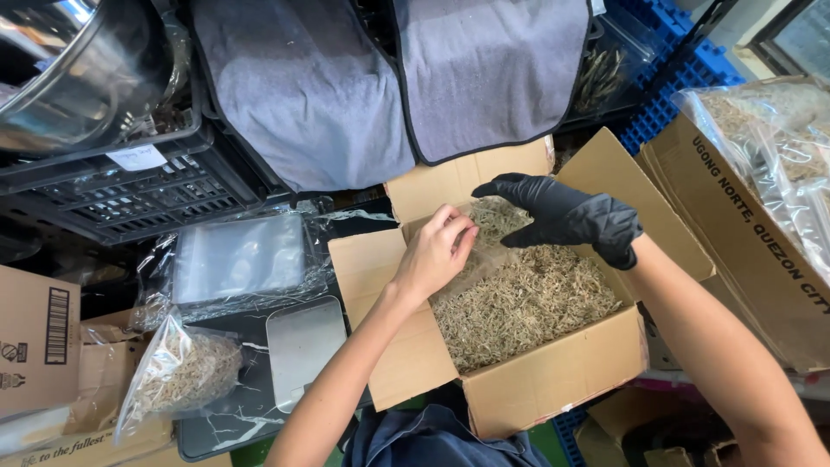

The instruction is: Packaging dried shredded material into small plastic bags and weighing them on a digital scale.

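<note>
Filled bag of dried fish (pixel 181 374) sits at 8 o'clock by the metal scale (pixel 303 346). Bare left hand (pixel 435 253) pinches a clear plastic bag (pixel 481 246) over the open fish box (pixel 553 380); gloved right hand (pixel 572 218) at 1 o'clock pinches its top edge.

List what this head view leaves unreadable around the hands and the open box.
- Clear plastic bag pinched by bare left hand: its opening is hidden by the fingers.
- Black-gloved right hand: palm faces down, contents unseen.
- Open brown cardboard box of pale dried strands: depth hidden.
</note>
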